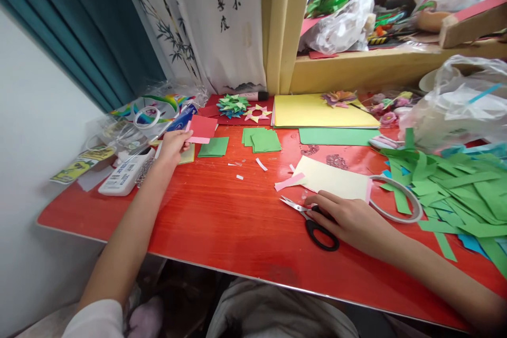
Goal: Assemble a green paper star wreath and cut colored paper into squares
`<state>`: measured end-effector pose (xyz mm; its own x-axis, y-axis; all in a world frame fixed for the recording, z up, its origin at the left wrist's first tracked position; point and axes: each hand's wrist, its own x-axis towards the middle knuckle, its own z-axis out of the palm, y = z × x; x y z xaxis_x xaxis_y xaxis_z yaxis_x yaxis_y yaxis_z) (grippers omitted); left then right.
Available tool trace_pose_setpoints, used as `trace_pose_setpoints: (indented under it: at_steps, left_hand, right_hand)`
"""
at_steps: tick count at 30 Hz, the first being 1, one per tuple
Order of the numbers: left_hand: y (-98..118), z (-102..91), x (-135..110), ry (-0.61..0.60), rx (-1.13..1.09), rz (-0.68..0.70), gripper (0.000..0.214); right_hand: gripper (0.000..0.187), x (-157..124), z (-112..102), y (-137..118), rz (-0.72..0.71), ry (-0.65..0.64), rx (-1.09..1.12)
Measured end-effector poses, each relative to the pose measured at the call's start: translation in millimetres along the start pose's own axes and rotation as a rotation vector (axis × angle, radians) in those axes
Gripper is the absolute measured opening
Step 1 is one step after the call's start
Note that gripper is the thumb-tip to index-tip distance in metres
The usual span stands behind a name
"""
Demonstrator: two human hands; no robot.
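In my left hand (174,143), red and pink paper squares (204,127) are pinched at their left edge, above the back left of the table. Just right of them lie green paper squares (214,147), and a pale yellow square (187,155) shows partly beneath my hand. My right hand (343,215) is low on the table, its fingers curled over one black handle of the scissors (324,235). The blades point left and look slightly parted. Behind that hand is a cream paper sheet (336,177), with a pink strip (290,181) at its left end.
Green paper strips (459,190) are heaped at right, beside a tape roll (415,208). Further back are more green squares (266,140), yellow sheets (325,110) and folded paper stars (234,104). A white bottle (121,177) lies at left; plastic bags (467,105) are at right.
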<state>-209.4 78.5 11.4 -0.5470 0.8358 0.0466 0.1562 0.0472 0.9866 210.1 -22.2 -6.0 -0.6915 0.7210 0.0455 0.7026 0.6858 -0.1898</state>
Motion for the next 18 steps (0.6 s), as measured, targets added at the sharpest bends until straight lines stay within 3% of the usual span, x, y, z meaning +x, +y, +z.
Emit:
trace_pose_setpoints:
  at_steps: [3, 7, 13, 18]
  left_hand:
    - [5.6, 13.3, 17.1, -0.021, 0.006, -0.090, 0.013]
    - [10.2, 31.5, 47.7, 0.050, 0.054, -0.168, 0.013]
    - [-1.0, 55.8, 87.2, 0.189, 0.109, -0.212, 0.021]
    - [-10.0, 67.0, 107.0, 0.204, 0.143, -0.206, 0.024]
  right_hand:
    - [0.022, 0.6, 0.2, -0.4, 0.005, -0.004, 0.001]
    - [0.021, 1.4, 0.8, -0.2, 0.009, -0.012, 0.029]
    - [0.019, 0.9, 0.8, 0.7, -0.018, -0.004, 0.066]
    - [0.020, 0.4, 1.4, -0.3, -0.050, 0.025, 0.031]
